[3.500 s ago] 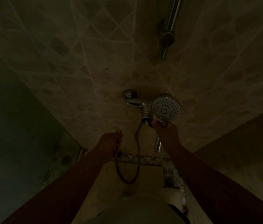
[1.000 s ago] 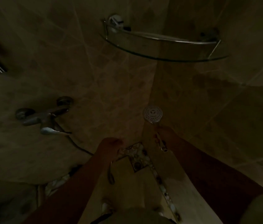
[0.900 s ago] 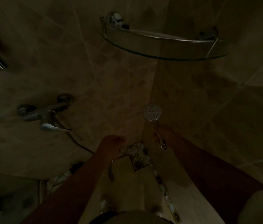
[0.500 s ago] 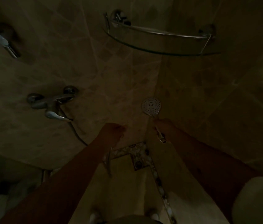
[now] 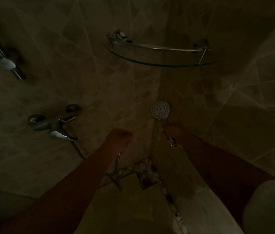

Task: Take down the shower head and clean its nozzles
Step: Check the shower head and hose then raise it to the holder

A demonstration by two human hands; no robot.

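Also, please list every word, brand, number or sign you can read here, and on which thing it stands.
None can be read.
Shower head, held by the right hand: a dark mark at the centre of its face, too dim and small to read.
Mixer tap: no lettering visible.

No text, label, brand or number can be read anywhere in this dim shower corner.

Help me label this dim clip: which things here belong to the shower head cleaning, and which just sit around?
Job: shower head, held by right hand; hose, held by left hand.
Around: glass corner shelf, mixer tap, wall rail, floor drain.
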